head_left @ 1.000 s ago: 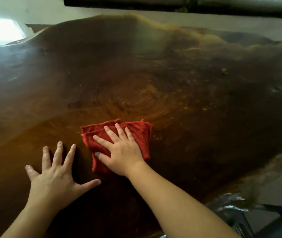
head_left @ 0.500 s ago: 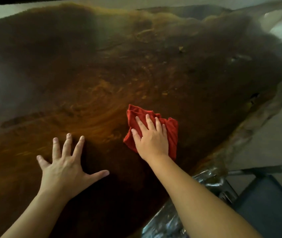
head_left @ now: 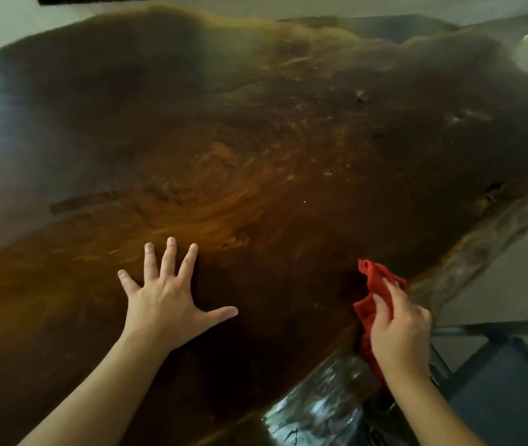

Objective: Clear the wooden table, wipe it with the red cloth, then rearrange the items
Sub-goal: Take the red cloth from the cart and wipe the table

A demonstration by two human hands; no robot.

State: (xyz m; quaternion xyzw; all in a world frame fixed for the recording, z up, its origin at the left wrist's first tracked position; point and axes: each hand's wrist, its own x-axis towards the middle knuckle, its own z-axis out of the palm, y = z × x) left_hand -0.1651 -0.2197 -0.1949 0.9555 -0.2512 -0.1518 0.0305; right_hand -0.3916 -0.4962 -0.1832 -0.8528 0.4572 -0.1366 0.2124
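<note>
A large dark wooden table [head_left: 256,140] with an uneven natural edge fills the view, its top bare. My left hand [head_left: 166,297] lies flat on the wood with fingers spread. My right hand [head_left: 397,329] grips the red cloth [head_left: 373,284] at the table's near right edge. The cloth is bunched up, with part of it hanging over the edge and one corner sticking up past my fingers.
A shiny plastic-wrapped surface [head_left: 317,403] sits just below the table's near edge. A dark chair seat with a metal frame [head_left: 507,381] stands at the lower right. Pale floor [head_left: 513,275] lies beyond the right edge.
My right hand has swept the red cloth rightward and toward me, from the table's middle to its near right edge, where the cloth has bunched up. My left hand stays flat on the wood.
</note>
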